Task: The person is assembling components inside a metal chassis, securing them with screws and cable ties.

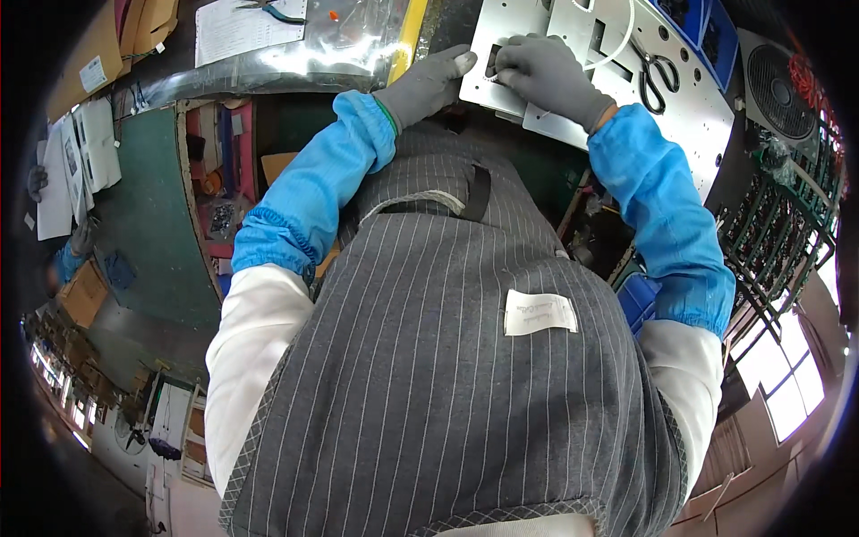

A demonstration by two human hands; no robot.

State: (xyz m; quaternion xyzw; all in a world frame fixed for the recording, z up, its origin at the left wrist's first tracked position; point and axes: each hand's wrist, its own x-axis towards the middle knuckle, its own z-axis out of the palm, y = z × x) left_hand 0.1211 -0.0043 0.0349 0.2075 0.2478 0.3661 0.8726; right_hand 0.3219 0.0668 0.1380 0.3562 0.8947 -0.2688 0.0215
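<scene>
Both my hands wear grey gloves, with blue sleeve covers on the forearms. A silver sheet-metal panel (497,100) with cutouts and holes lies before me at the table's front edge. My left hand (428,88) is closed at the panel's left edge, its thumb against the edge and its other fingers partly hidden. Over a small rectangular cutout near that edge, my right hand (548,79) has its fingers curled and pinched together. Whatever sits between those fingertips is hidden. A white tube or cable (624,43) loops up just beyond the right hand.
Black-handled scissors (660,82) lie on more sheet metal to the right. Blue bins (716,40) and a fan (777,89) stand farther right. At the far left are a paper sheet (246,34) and pliers (279,12). Another person's gloved hand (82,237) shows at the left rim.
</scene>
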